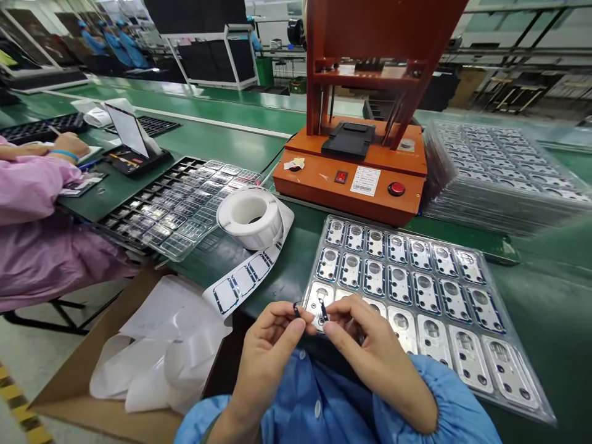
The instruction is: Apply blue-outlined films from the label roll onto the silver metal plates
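Note:
My left hand [274, 339] and my right hand [365, 339] are close together at the near left corner of a clear plastic tray [522, 351]. Each pinches part of a thin dark blue adhesive strip [323, 310] between thumb and forefinger; whether the two parts join is hidden by my fingers. Just beyond my fingertips, in the tray, lies a silver metal plate [319, 291]. Rows of similar plates fill the tray, the two far rows edged in dark blue, the near row plain. Left of my hands, a white label roll [230, 220] trails a liner [226, 297] bearing dark blue frame-shaped stickers.
An orange-red press [296, 185] stands behind the tray. Stacked clear trays [509, 203] rise at right. A black gridded tray [134, 213] holds clear blister sheets at left. Below, a cardboard box [74, 376] contains discarded liner [152, 351]. A co-worker's pink sleeve [37, 185] is at far left.

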Motion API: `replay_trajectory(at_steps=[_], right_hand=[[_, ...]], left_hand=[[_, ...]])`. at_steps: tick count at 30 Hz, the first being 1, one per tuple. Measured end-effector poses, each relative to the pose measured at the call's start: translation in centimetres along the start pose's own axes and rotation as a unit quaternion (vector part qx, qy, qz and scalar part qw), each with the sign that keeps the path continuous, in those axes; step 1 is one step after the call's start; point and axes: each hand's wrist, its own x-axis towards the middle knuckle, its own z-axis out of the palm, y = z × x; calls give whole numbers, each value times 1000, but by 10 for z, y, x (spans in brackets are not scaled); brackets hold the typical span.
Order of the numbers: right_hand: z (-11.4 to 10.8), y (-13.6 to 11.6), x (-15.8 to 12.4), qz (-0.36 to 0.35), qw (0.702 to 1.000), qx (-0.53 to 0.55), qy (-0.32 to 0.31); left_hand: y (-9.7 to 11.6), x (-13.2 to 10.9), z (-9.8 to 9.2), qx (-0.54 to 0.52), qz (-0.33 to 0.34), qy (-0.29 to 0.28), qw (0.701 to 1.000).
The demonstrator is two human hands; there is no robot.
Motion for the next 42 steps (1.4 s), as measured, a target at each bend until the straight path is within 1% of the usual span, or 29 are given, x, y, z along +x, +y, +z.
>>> replay_trajectory(at_steps=[4, 6, 7, 8, 9, 11, 12, 13, 14, 15, 16, 18, 20, 23, 25, 27, 32, 37, 39, 42], right_hand=[[-1, 0, 0, -9, 1000, -3, 1], [-1, 1, 0, -10, 1000, -2, 8], [-1, 2, 0, -9, 1000, 1, 12], [-1, 3, 0, -3, 1000, 7, 19], [-1, 4, -1, 5, 999, 15, 30], [0, 6, -1, 25, 998, 36, 54], [1, 7, 0, 33, 997, 45, 61], [1, 7, 0, 40, 996, 51, 69], [1, 8, 0, 45, 995, 54, 74], [2, 8, 0, 48, 994, 57, 76], [2, 8, 1, 52, 994, 61, 80], [2, 7, 2, 67, 991, 76, 88], [2, 6, 2, 82, 988, 100, 87], [1, 4, 3, 99, 984, 122, 80], [0, 3, 3, 108, 983, 125, 75], [0, 3, 3, 112, 983, 126, 68], [2, 6, 3, 98, 985, 133, 58], [3, 8, 4, 85, 988, 118, 59], [3, 7, 3, 77, 989, 108, 58], [3, 6, 0, 67, 993, 88, 50]], left_hand=[[-1, -2, 0, 47, -5, -1, 999], [0, -1, -2, 108, 25, 16, 994], [1, 0, -3, 155, 57, 30, 986], [2, 1, -4, 210, 101, 47, 971], [3, 3, -5, 269, 153, 66, 949], [3, 7, -8, 366, 260, 108, 887], [2, 9, -9, 399, 302, 127, 857], [1, 11, -10, 417, 331, 144, 834], [0, 13, -11, 420, 349, 156, 823], [-1, 14, -11, 410, 358, 165, 822], [-2, 15, -12, 394, 357, 171, 830], [-1, 15, -12, 357, 319, 166, 862], [1, 16, -12, 346, 250, 130, 895], [4, 17, -12, 344, 147, 58, 925], [4, 18, -11, 326, 100, 28, 940], [3, 19, -9, 299, 73, 6, 951], [1, 22, -4, 254, 41, -21, 966], [0, 23, -1, 232, 11, -14, 972], [0, 24, -1, 234, 9, -14, 972], [-2, 27, -3, 254, 26, -20, 967]])
